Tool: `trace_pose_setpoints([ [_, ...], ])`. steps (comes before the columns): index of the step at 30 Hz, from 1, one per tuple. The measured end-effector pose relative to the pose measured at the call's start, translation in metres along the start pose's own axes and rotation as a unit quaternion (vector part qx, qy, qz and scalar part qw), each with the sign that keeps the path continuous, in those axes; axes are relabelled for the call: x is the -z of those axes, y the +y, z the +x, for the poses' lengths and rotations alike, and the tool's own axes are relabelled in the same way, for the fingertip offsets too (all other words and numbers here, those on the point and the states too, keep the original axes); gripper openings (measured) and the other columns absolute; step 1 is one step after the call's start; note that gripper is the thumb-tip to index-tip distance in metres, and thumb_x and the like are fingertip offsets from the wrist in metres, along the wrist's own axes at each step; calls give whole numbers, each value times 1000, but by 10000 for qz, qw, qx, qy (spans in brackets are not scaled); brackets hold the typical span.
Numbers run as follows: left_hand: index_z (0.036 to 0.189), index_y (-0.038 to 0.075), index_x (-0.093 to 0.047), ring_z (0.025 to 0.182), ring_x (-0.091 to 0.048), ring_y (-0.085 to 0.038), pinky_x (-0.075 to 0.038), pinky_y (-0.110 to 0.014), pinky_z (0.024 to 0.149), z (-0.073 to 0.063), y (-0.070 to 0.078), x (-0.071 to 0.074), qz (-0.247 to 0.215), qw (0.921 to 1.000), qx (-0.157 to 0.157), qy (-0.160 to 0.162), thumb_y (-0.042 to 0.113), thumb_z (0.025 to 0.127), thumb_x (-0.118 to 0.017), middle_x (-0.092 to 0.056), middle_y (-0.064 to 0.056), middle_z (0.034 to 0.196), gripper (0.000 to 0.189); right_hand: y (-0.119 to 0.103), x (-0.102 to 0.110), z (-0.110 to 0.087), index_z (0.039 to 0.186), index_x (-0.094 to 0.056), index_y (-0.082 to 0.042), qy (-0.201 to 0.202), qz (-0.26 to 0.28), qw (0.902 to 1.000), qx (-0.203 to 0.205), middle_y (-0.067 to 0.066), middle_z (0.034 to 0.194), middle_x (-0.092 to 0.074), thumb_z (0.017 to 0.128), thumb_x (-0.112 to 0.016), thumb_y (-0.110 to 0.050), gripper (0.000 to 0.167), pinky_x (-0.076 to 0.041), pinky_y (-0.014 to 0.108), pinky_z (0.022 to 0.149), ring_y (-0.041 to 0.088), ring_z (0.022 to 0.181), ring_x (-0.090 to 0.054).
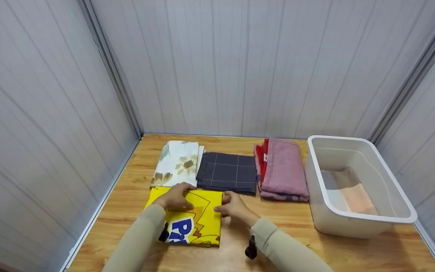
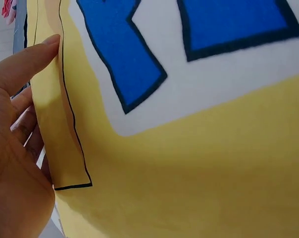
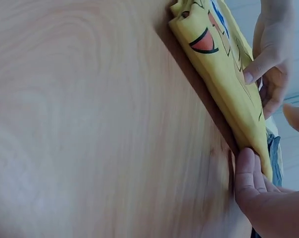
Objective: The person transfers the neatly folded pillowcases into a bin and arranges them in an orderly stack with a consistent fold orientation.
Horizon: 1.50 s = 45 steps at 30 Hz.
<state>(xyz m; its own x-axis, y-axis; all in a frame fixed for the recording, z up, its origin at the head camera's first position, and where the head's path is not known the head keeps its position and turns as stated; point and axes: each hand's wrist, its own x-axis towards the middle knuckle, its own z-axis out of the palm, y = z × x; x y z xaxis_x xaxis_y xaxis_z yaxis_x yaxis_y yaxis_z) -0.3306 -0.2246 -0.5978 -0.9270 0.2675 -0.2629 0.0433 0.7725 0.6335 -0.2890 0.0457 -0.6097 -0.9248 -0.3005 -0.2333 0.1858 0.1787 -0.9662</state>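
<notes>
A folded yellow cloth (image 1: 210,219) with a cartoon print and blue letters lies on the wooden table, nearest to the person. The left hand (image 1: 174,197) holds its far edge, thumb on top and fingers behind the edge; in the left wrist view the thumb (image 2: 45,49) presses near a black printed line. At the right edge, the right hand (image 1: 236,209) touches the cloth's side with its fingers (image 3: 246,168). Its thumb (image 3: 295,119) stands apart from the cloth in the right wrist view. Layered folds show along the cloth's side there.
Behind the yellow cloth lie a white floral cloth (image 1: 179,162), a dark checked cloth (image 1: 227,172) and a pink folded cloth (image 1: 285,166) with red inside. A white plastic bin (image 1: 330,223) stands at right, with peach and grey fabric inside. Panel walls (image 1: 225,68) enclose the table.
</notes>
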Motion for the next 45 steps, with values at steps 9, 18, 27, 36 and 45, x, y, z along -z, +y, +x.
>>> trace_pose_setpoints([
  [9, 132, 14, -74, 129, -60, -31, -44, -54, 122, 6, 11, 5, 208, 9997, -81, 19, 18, 82, -94, -69, -9, 137, 54, 0, -8, 6, 133, -65, 10, -103, 201, 9997, 79, 13, 98, -76, 93, -78, 4, 43, -64, 32, 62, 14, 71, -71],
  [18, 105, 8, -80, 89, -58, -16, -54, -39, 92, 7, 21, 19, 324, 9974, -559, -326, 11, 83, -92, -73, 0, 97, 25, -1, -16, 3, 127, -64, 5, 139, -52, 9993, 356, 17, 105, -73, 92, -77, 7, 38, -65, 36, 79, 20, 89, -71],
  [27, 98, 9, -78, 82, -55, -14, -49, -31, 78, 3, 31, 33, 422, 9943, -759, -624, 7, 87, -89, -70, 0, 93, 15, -6, -12, 0, 115, -64, 2, 85, 61, 9976, 682, 19, 109, -78, 90, -72, 13, 28, -64, 36, 80, 22, 92, -74],
  [36, 105, 8, -79, 87, -59, -17, -58, -39, 88, 5, 30, 42, 586, 9937, -703, -652, 7, 86, -91, -73, -3, 99, 22, -14, 11, -3, 117, -68, 6, -60, -201, 9942, 1054, 25, 112, -78, 90, -71, 14, 29, -66, 36, 83, 22, 94, -75],
  [45, 108, 10, -81, 88, -61, -17, -59, -42, 94, 5, 27, 41, 662, 9931, -651, -710, 5, 84, -90, -74, -2, 98, 26, -21, 42, -11, 116, -69, 5, -39, -591, 9911, 1192, 19, 111, -78, 89, -73, 13, 29, -64, 34, 88, 19, 97, -70],
])
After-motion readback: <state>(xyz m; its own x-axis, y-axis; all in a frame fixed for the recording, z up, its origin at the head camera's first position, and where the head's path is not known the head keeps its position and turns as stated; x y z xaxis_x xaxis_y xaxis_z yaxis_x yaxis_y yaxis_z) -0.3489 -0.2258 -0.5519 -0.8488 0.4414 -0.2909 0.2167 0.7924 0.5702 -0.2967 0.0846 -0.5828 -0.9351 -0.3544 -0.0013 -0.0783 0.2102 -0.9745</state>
